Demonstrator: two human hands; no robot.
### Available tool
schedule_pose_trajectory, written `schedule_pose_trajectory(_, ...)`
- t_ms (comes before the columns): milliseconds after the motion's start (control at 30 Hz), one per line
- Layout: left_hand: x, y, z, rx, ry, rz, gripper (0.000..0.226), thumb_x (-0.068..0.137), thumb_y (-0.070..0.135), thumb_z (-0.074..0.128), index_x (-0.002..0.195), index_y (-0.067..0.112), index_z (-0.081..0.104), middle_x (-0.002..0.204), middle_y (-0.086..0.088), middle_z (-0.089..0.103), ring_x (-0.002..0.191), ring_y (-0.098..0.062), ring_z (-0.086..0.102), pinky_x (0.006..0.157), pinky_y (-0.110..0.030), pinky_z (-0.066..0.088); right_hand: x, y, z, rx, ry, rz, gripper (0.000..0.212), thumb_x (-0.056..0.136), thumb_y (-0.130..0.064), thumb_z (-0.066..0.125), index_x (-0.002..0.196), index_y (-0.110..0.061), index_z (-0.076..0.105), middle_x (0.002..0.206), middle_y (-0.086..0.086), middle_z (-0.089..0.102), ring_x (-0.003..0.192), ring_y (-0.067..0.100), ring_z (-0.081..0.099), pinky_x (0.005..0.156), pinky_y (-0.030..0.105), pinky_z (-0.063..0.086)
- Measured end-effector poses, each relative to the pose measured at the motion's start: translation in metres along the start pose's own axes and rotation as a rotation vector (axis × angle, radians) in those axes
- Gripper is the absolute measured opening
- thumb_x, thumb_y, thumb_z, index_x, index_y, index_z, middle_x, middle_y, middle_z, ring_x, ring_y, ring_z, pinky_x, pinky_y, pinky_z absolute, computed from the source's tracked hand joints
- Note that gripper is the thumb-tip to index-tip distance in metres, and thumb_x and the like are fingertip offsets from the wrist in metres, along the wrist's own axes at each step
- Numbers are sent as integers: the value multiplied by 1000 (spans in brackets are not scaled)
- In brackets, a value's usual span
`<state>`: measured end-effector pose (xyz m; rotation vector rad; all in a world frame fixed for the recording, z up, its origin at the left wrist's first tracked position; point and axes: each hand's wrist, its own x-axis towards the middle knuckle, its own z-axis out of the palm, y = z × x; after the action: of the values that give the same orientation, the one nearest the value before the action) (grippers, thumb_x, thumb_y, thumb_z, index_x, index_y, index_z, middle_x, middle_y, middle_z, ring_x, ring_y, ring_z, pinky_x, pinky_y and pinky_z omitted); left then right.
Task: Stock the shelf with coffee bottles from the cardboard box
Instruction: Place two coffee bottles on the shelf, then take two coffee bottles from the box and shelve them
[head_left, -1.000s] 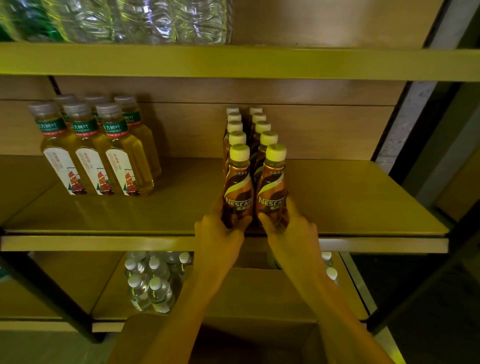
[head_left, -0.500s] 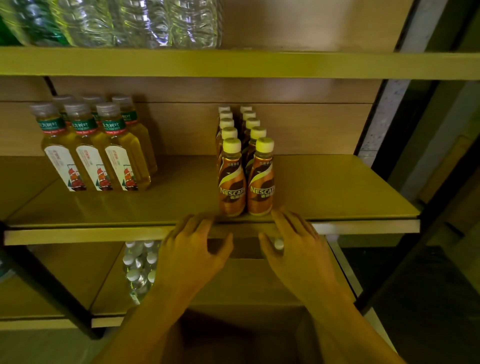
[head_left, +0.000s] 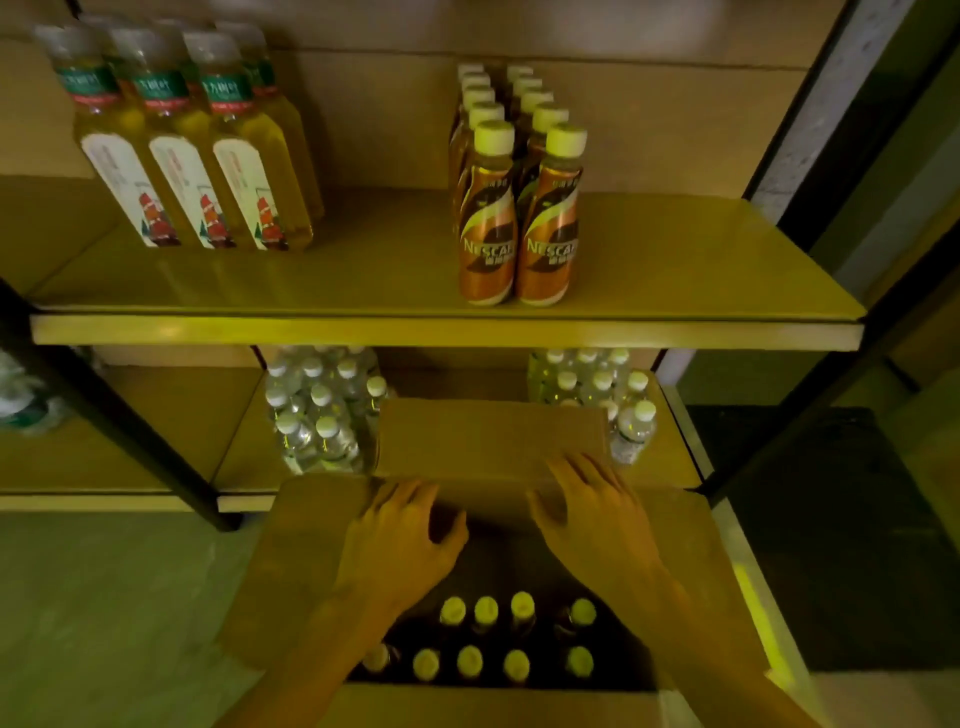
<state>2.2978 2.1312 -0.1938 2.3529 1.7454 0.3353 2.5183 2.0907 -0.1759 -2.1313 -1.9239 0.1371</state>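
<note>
Two rows of brown coffee bottles with yellow caps stand on the middle shelf, the front pair close to its edge. Below, an open cardboard box holds several more coffee bottles, only their yellow caps showing. My left hand and my right hand hover over the far part of the box opening, fingers spread and relaxed, holding nothing. The far flap of the box stands up just beyond my fingertips.
Tall tea bottles stand at the left of the middle shelf. Packs of water bottles sit on the lower shelf on both sides of the box flap. Black uprights frame the shelf. Dark floor lies to the right.
My hands let go of the front two coffee bottles on the shelf and dropped down over the open box. The view tilted downward, bringing the box's bottles into sight.
</note>
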Motion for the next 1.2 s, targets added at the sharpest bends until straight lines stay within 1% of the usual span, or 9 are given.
schedule_pose_trajectory(333,-1,-17,75,-44,-384,146,61,95,56,45,145,22,46,148,4,49,137,-14,44,104,-34,45,-57,23,68,52,-273,341,55,99,-52,44,146,-25,44,151,-5,46,142,18,39,113,35,36)
schedule_pose_trajectory(467,11,-3,103,-47,-526,263,64,93,57,47,146,21,45,148,3,49,136,-17,46,104,-37,46,-85,29,86,150,-277,552,49,98,-48,49,140,-22,52,143,-3,53,131,19,50,101,32,45)
schedule_pose_trajectory(533,16,7,118,-23,-615,333,67,91,57,50,147,21,44,148,2,49,136,-18,46,104,-37,45,-96,32,94,220,-275,663,38,97,-46,51,125,-22,60,129,-2,61,115,19,59,87,32,51)
schedule_pose_trajectory(633,23,21,136,13,-754,406,68,86,56,56,143,20,47,140,1,55,129,-21,52,98,-37,48,-104,36,107,279,-302,799,34,94,-50,52,111,-22,58,116,-2,63,103,19,62,78,33,52)
schedule_pose_trajectory(733,32,29,154,53,-877,441,61,78,51,64,131,21,54,129,0,60,119,-24,57,90,-39,51,-97,42,117,285,-367,884,43,90,-53,54,117,-20,54,119,0,61,107,22,61,79,34,49)
schedule_pose_trajectory(867,45,31,174,24,-984,447,38,67,45,74,98,29,59,102,5,67,96,-23,65,64,-31,45,-79,53,133,338,-541,981,58,86,-53,61,130,-18,48,123,5,60,110,27,61,81,36,50)
schedule_pose_trajectory(900,48,32,178,32,-1004,437,40,66,45,76,100,31,61,103,5,67,96,-22,65,64,-31,45,-76,57,139,356,-587,986,59,87,-51,62,133,-17,47,126,6,60,113,29,60,82,37,49)
schedule_pose_trajectory(1033,55,32,195,61,-1069,396,87,67,48,81,145,38,43,142,-1,54,130,-27,52,95,-40,50,-65,70,166,433,-721,980,57,91,-40,64,138,-13,48,136,12,57,125,31,54,100,38,45)
schedule_pose_trajectory(1200,60,48,200,119,-1224,428,79,79,35,78,148,35,38,149,-1,48,136,-29,45,107,-40,42,-59,82,190,538,-799,991,60,94,-39,62,146,-14,43,149,14,46,138,30,42,112,35,33)
